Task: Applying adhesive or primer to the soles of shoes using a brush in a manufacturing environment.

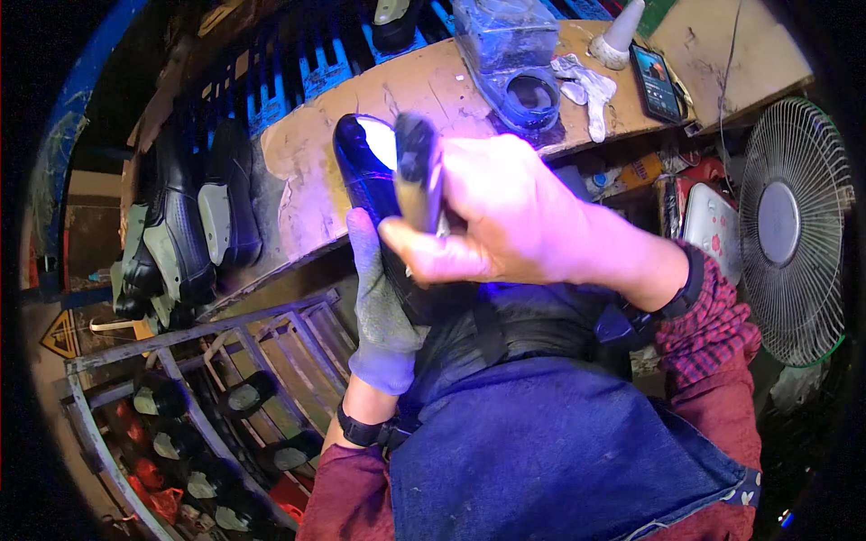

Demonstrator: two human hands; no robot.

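Note:
My left hand (pixel 383 302), in a grey knitted glove, grips a black shoe (pixel 354 171) above the bench's front edge. A bright white patch shows at the shoe's upper end; whether it is glare or a pale part I cannot tell. My bare right hand (pixel 514 207) is closed round an upright, brush-like tool (pixel 417 176) with a dark top and a tan lower part. This tool stands in front of the shoe, and whether they touch is hidden. My right hand also covers much of the shoe's lower end.
Black shoes with grey soles (pixel 185 239) stand at the bench's left end. A metal rack (pixel 212 335) below holds several more. On the bench (pixel 397 90) are a clear plastic container (pixel 510 41), a white cone-shaped bottle (pixel 618 41), a white glove (pixel 586 90) and a phone (pixel 656 83). A fan (pixel 789 230) stands right.

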